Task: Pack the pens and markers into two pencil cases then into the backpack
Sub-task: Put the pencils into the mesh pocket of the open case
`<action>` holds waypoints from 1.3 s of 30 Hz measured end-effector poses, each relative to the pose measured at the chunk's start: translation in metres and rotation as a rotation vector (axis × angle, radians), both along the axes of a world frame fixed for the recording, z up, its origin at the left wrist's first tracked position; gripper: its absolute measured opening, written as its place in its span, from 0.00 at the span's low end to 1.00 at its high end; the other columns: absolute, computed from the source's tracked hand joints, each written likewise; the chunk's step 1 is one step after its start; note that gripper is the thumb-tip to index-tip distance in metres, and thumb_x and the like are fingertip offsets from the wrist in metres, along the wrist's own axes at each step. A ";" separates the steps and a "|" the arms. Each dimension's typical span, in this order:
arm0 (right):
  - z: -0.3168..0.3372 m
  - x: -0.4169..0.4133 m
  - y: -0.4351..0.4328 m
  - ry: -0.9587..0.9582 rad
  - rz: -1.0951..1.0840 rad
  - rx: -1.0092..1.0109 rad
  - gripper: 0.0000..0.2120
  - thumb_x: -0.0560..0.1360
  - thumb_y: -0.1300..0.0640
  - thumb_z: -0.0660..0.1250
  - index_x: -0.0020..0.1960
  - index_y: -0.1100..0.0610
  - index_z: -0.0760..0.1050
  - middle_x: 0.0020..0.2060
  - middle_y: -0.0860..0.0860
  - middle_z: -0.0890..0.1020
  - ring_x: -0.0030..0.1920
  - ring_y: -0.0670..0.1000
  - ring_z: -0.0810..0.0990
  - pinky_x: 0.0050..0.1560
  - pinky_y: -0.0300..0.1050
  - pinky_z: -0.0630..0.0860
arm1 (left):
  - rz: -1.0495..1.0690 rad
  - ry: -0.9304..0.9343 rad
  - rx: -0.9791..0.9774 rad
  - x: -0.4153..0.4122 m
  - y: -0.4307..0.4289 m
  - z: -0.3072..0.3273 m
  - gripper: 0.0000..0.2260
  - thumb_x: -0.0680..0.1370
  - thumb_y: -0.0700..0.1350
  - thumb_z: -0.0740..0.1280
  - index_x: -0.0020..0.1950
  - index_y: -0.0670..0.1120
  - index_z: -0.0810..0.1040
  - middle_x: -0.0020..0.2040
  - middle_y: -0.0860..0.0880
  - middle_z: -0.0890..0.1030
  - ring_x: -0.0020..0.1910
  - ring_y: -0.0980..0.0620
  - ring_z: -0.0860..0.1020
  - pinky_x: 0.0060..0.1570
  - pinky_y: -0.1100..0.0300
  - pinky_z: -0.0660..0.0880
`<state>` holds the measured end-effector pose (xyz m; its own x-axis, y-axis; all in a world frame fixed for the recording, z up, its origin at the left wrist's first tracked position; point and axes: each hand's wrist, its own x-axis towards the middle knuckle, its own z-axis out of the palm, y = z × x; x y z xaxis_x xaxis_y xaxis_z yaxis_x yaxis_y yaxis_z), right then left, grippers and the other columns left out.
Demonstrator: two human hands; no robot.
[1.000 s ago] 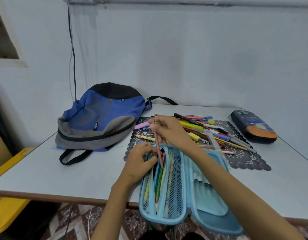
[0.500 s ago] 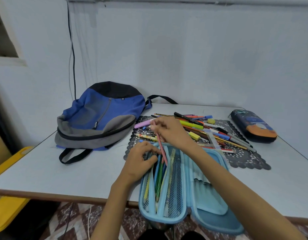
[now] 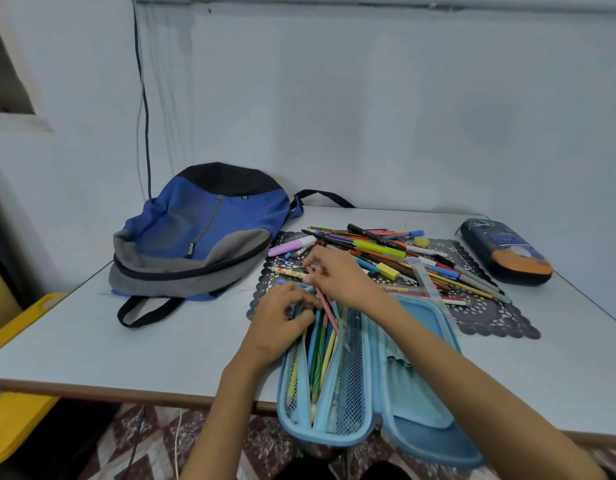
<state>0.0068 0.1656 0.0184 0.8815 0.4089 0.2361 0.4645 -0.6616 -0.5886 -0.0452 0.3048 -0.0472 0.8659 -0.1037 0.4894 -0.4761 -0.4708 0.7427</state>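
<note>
Head view: right hand (image 3: 341,275) fingertips pressed together, pinching the upper end of a pink pencil (image 3: 326,312). The pencil is tilted, with its lower end inside the mesh pocket (image 3: 351,375) of the light blue pencil case (image 3: 421,375). Left hand (image 3: 282,320) fingers are curled and grip the pocket's far edge, just left of the pencil; the two hands are nearly touching.

The pocket already has coloured pencils (image 3: 320,355) in it: green, yellow and blue, lying lengthwise. The case lies open flat, with the pocket half on the left and the elastic-loop half on the right. Its near end hangs over the table (image 3: 126,334) front edge.

Just beyond the hands, a loose pile of pens and markers (image 3: 386,251) sits on a black lace mat (image 3: 490,317). It includes a green highlighter, a pink one, a yellow eraser and a clear ruler. A second dark pencil case (image 3: 507,251), zipped closed, lies at the far right, just off the mat. The blue and grey backpack (image 3: 195,237) lies flat at the far left of the table, zipped, touching the mat's corner. A black cable (image 3: 145,109) runs down the wall behind it. A yellow plastic object (image 3: 19,341) is at the left edge, lower than the table.
</note>
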 end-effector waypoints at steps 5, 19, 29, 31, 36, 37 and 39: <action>-0.002 0.000 -0.001 -0.109 -0.118 0.155 0.08 0.77 0.60 0.67 0.55 0.60 0.75 0.33 0.52 0.77 0.37 0.51 0.76 0.40 0.44 0.71 | -0.008 -0.003 -0.008 -0.001 0.001 0.000 0.13 0.67 0.51 0.62 0.45 0.55 0.84 0.44 0.52 0.79 0.48 0.49 0.77 0.52 0.48 0.74; -0.006 -0.001 -0.008 -0.018 -0.059 -0.006 0.10 0.73 0.57 0.72 0.52 0.56 0.76 0.33 0.45 0.72 0.33 0.43 0.71 0.33 0.39 0.65 | -0.006 -0.002 0.009 0.000 0.002 -0.001 0.13 0.68 0.52 0.62 0.44 0.53 0.85 0.44 0.52 0.79 0.47 0.49 0.76 0.50 0.50 0.73; 0.004 -0.005 -0.019 0.103 -0.022 -0.220 0.09 0.75 0.54 0.70 0.38 0.58 0.79 0.31 0.51 0.82 0.26 0.48 0.78 0.34 0.45 0.78 | -0.015 -0.005 0.007 -0.001 0.002 0.000 0.13 0.68 0.52 0.62 0.45 0.53 0.85 0.43 0.54 0.79 0.48 0.52 0.75 0.49 0.56 0.72; 0.007 -0.007 -0.020 0.121 0.000 -0.299 0.09 0.74 0.55 0.69 0.39 0.58 0.81 0.36 0.54 0.84 0.31 0.48 0.77 0.35 0.45 0.76 | -0.016 -0.007 0.014 -0.001 0.002 0.000 0.12 0.69 0.53 0.63 0.43 0.53 0.85 0.43 0.54 0.79 0.48 0.52 0.76 0.50 0.53 0.73; 0.012 -0.013 -0.024 0.132 0.018 -0.413 0.03 0.71 0.55 0.69 0.41 0.51 0.82 0.36 0.48 0.83 0.38 0.49 0.78 0.36 0.42 0.73 | -0.027 -0.005 0.012 0.000 0.001 -0.001 0.11 0.68 0.52 0.63 0.40 0.54 0.85 0.43 0.57 0.78 0.49 0.53 0.76 0.51 0.56 0.72; 0.013 -0.014 -0.024 0.125 0.013 -0.431 0.02 0.71 0.55 0.69 0.40 0.50 0.80 0.35 0.47 0.81 0.39 0.49 0.79 0.37 0.43 0.74 | -0.039 -0.008 0.020 0.000 0.001 -0.001 0.11 0.68 0.52 0.62 0.40 0.54 0.85 0.44 0.57 0.78 0.50 0.54 0.75 0.52 0.59 0.70; 0.015 -0.015 -0.024 0.135 0.021 -0.416 0.03 0.71 0.57 0.70 0.40 0.50 0.78 0.33 0.45 0.78 0.38 0.49 0.79 0.38 0.45 0.76 | -0.066 -0.020 0.046 0.000 0.000 -0.002 0.12 0.69 0.51 0.63 0.41 0.55 0.86 0.45 0.55 0.78 0.51 0.54 0.74 0.52 0.63 0.67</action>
<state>-0.0081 0.1415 0.0330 0.8837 0.4629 -0.0698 0.4174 -0.8465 -0.3305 -0.0456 0.3050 -0.0490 0.8468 -0.1829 0.4995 -0.5214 -0.4713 0.7113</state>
